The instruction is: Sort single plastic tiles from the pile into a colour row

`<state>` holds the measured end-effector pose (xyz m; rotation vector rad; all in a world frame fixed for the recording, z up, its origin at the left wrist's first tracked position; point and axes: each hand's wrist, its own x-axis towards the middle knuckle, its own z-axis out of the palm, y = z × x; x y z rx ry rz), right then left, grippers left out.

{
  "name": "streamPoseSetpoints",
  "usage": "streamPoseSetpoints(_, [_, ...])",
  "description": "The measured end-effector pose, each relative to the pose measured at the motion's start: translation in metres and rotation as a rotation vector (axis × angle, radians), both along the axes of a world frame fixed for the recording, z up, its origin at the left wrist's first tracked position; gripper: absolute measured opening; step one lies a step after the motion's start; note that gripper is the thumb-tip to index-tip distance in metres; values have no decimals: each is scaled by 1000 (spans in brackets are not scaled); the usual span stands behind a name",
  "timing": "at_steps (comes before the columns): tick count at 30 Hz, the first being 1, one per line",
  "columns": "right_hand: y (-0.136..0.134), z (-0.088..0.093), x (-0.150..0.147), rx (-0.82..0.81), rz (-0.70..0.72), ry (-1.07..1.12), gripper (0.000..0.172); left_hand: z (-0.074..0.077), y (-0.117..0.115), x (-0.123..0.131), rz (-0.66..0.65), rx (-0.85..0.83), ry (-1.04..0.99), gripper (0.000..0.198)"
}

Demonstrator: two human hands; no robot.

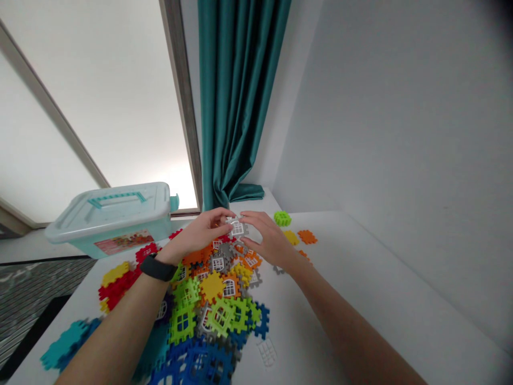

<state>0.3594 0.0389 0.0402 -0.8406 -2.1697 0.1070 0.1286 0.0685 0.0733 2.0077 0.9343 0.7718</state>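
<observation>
A person's left hand [208, 229] pinches the left edge of a grey toothed building tile [237, 229] fitted with a white gridded window insert, its thumb and fingers narrowly spaced, above the far end of a multicoloured pile on a white table [308, 331]. The right hand [267, 238] curves in a wider C around the tile's right side, fingertips at the top edge and thumb near the lower right; whether it grips firmly cannot be told. The tile's flat face turns toward the camera, its top edge toward the teal curtain [236, 107]; near square in outline, it shows no clear long axis, though the insert's bars run roughly up and across

Below the hands, a yellow tile [212, 286] lies beside an orange window tile [230, 287], with lime-green window tiles [183, 323] and blue tiles [200, 363] nearer the camera. A loose window insert [266, 353] lies on the table, right of the blue tiles. Well to the right of the pile, an orange tile [308, 237] rests alone. A lidded storage box [132, 230] stands at left, its long side running left to right, beyond the left forearm and its black wristband [159, 268]
</observation>
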Motion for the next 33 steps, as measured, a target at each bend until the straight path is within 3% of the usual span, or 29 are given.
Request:
streamPoseSetpoints(6, [3,-7,4,-30,-52,98,33,-6,-4,3,54,289,201,61])
streamPoseSetpoints(14, [5,-11,4,-50,-70,111,23,-9,0,3,114,570,386,40])
streamPoseSetpoints(21, [6,-12,3,-26,-62,114,22,-13,0,5,115,658,359,42])
streamPoseSetpoints(28, [6,-9,6,-12,-84,96,31,-16,4,2,146,674,304,41])
streamPoseSetpoints(33, [6,-6,10,41,-125,80,27,-19,7,1,151,656,261,42])
